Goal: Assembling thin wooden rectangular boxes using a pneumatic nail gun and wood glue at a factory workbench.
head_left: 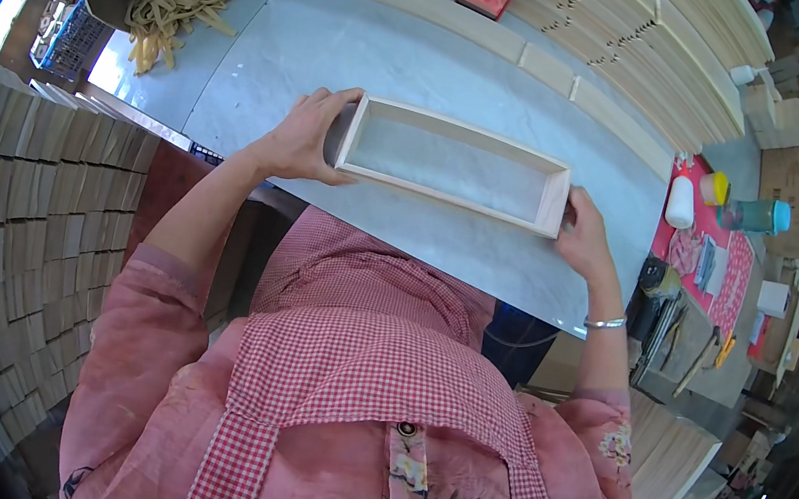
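A single view, from a fisheye camera worn on the person's head, looks steeply down over the chest in a pink checked apron (pixel 344 363) onto the pale grey marble-patterned table (pixel 345 51), close in front. Forearms enter from the lower edge. Straight edges bend near the rim, where black corners frame the round picture. No second view shares the scene.

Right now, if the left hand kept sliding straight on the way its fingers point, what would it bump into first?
The left hand already grips the short end of the open wooden frame, fingers pointing along it toward the right hand. That end wall blocks it at once; it would probably just push the frame across the pale tabletop.
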